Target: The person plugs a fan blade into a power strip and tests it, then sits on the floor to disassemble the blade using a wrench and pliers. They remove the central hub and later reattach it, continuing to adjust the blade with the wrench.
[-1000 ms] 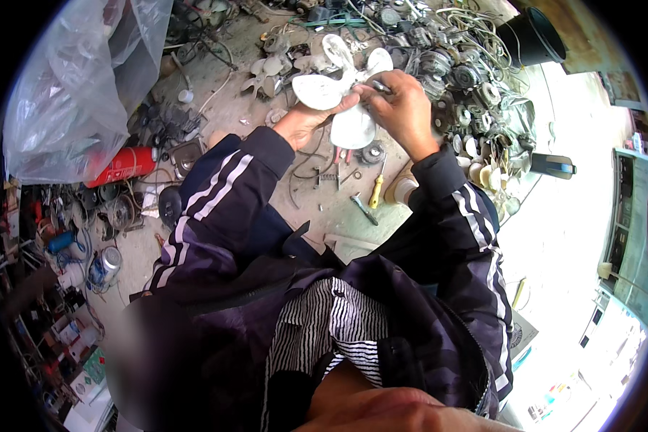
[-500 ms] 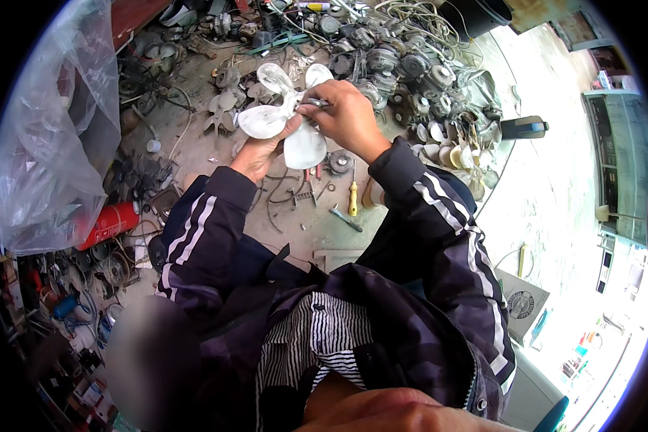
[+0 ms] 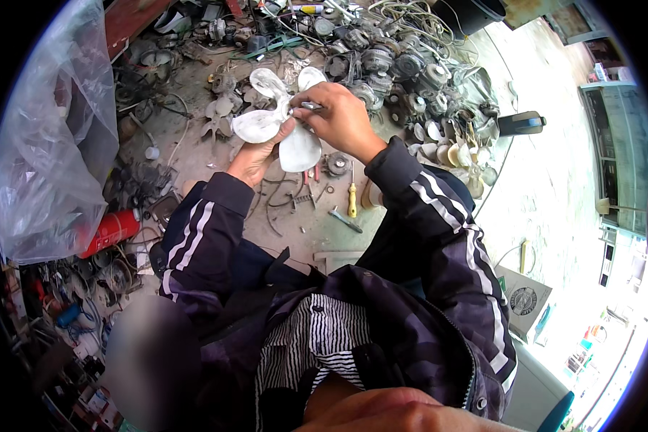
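Note:
A dusty white fan blade (image 3: 255,127) with several rounded petals is held up in front of me. My left hand (image 3: 255,160) grips it from below, thumb close to the hub. At that hub, my right hand (image 3: 344,121) pinches a small silver metal tool (image 3: 311,106); its exact kind is mostly hidden by my fingers. On the floor below lie a yellow-handled screwdriver (image 3: 352,203), a grey metal hand tool (image 3: 345,219) and a round motor part (image 3: 336,164). Red handles (image 3: 311,175) show just under the lowest petal.
Old motors (image 3: 379,61) are heaped on the far side, with loose fan blades (image 3: 446,153) at their right. A clear plastic bag (image 3: 54,144) hangs at left above a red cylinder (image 3: 114,232). A black object (image 3: 523,123) and a box (image 3: 524,301) are at right.
The fan blade and both hands have shifted slightly left in the picture. The right hand's silver tool has turned a little at the hub; both grips stay the same.

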### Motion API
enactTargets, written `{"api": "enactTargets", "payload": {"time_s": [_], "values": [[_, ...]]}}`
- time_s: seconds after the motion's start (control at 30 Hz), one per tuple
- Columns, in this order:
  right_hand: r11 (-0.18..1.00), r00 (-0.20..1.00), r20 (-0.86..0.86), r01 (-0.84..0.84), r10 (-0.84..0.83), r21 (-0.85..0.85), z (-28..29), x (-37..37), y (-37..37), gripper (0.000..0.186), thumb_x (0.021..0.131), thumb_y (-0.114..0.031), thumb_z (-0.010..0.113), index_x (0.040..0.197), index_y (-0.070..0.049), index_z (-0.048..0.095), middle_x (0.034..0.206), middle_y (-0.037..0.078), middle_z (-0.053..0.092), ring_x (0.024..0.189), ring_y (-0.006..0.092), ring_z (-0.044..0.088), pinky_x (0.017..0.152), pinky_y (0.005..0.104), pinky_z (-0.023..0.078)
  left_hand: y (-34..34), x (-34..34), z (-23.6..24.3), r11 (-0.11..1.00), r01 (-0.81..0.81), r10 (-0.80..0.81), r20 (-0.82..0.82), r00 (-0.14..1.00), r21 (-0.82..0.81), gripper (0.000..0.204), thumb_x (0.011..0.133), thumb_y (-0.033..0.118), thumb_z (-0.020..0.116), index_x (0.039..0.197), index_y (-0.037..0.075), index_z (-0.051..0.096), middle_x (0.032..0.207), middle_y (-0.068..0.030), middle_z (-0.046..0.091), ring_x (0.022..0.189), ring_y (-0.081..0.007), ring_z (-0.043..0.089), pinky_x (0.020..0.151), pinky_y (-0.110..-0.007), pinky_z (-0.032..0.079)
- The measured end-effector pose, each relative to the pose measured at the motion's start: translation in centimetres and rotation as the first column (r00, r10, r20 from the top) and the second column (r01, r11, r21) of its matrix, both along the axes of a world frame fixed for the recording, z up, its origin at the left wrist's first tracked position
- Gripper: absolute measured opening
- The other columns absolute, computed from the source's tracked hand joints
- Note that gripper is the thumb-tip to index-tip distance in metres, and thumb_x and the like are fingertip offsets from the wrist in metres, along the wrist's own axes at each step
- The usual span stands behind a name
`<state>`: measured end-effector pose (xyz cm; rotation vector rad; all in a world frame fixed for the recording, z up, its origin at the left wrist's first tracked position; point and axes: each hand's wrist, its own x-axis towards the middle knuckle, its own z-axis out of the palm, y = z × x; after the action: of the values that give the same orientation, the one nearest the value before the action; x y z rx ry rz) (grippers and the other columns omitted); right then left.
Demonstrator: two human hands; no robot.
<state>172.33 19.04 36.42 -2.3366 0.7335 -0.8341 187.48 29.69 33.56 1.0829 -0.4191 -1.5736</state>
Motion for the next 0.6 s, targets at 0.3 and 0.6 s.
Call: {"api": "enactTargets", "payload": {"time_s": [0.3, 0.6], "values": [[1.000, 1.000, -0.012, -0.001, 0.001, 0.006, 0.5, 0.1, 0.3, 0.019, 0.072, -0.024, 0.072, 0.088, -0.013, 0.069, 0.086, 0.005, 0.064, 0.088, 0.0256, 0.060, 0.074, 0.0366, 0.049, 0.1, 0.1, -0.4, 0.999, 0.018, -0.017, 0.040, 0.999, -0.036, 0.044, 0.082, 0.032, 0.072, 0.117, 0.010, 0.059, 0.111, -0.0004, 0.062, 0.102, -0.0135, 0.059, 0.089, -0.031, 0.047], [0.999, 1.000, 0.012, -0.009, 0.008, 0.036, 0.5, 0.3, 0.2, 0.019, 0.073, -0.023, 0.072, 0.087, -0.011, 0.069, 0.086, 0.006, 0.065, 0.087, 0.0270, 0.060, 0.074, 0.0369, 0.049, 0.3, -0.1, 0.3, 1.000, -0.026, 0.026, 0.053, 0.998, -0.009, 0.048, 0.079, 0.034, 0.075, 0.117, 0.011, 0.056, 0.108, -0.0007, 0.062, 0.100, -0.0146, 0.059, 0.087, -0.032, 0.047]]}}
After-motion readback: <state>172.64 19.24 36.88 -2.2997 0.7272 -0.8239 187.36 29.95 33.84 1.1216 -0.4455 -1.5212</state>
